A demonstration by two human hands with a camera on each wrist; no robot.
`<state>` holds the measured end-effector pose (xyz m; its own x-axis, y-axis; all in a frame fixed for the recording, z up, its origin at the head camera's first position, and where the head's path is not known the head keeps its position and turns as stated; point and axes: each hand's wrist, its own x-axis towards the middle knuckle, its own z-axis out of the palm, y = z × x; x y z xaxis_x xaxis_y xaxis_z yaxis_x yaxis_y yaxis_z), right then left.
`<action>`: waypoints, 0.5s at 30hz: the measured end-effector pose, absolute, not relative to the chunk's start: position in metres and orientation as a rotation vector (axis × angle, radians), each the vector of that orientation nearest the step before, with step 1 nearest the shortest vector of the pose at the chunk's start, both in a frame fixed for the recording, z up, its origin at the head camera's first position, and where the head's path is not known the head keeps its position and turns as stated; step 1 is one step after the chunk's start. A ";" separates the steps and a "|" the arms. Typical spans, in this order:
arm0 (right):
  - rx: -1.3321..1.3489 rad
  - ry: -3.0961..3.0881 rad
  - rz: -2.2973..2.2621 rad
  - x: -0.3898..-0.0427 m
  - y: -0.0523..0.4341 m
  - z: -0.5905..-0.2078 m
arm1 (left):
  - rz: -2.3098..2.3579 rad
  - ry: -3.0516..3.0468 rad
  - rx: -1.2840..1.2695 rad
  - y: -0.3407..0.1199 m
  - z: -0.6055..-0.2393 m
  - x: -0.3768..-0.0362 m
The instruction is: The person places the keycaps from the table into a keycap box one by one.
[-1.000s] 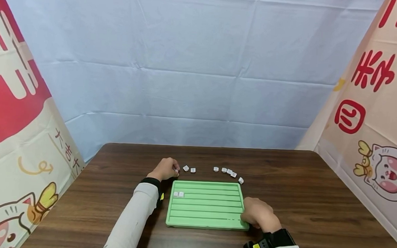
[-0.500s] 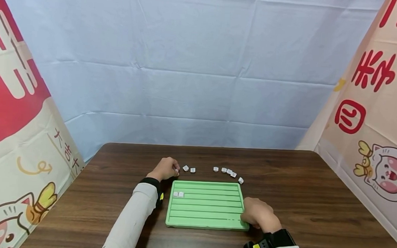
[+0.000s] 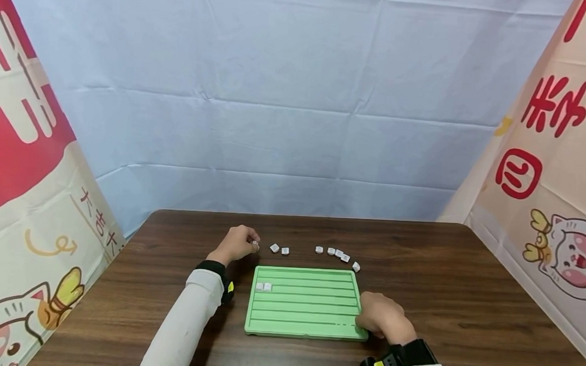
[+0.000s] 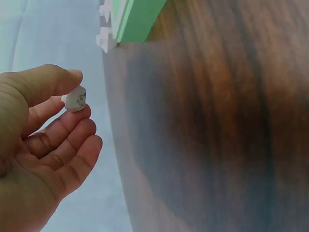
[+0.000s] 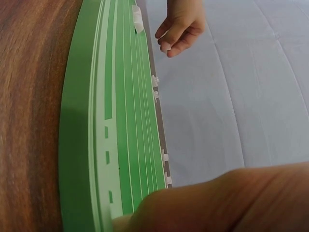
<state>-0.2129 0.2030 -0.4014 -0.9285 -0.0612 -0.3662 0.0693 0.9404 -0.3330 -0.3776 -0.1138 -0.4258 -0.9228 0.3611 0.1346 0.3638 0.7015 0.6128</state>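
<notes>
My left hand (image 3: pixel 234 244) is left of the far tiles, pinching a small white tile (image 4: pixel 76 99) between thumb and index finger. In the left wrist view the tile has a dark printed mark on its face, and the other fingers are loosely curled below it. A green grooved board (image 3: pixel 307 304) lies flat on the table. Two white tiles (image 3: pixel 263 286) sit side by side in a groove near its left edge. My right hand (image 3: pixel 382 315) grips the board's right side near the front corner, its fingertips partly hidden.
Behind the board, two loose white tiles (image 3: pixel 279 249) lie on the left and several more (image 3: pixel 338 254) toward the right. Another tile (image 3: pixel 356 267) rests by the board's far right corner. The dark wooden table (image 3: pixel 464 299) ends at a pale blue cloth (image 3: pixel 295 123).
My left hand has moved left and slightly away from me, carrying the pinched tile. The right hand and the board have stayed where they were.
</notes>
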 end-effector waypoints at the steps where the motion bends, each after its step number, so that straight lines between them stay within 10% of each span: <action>1: 0.008 2.717 -0.484 -0.213 0.203 -0.401 | -1.048 -2.888 -0.617 -0.115 -0.424 -0.377; 15: 0.025 2.709 -0.460 -0.215 0.202 -0.401 | -1.098 -2.806 -0.640 -0.115 -0.401 -0.370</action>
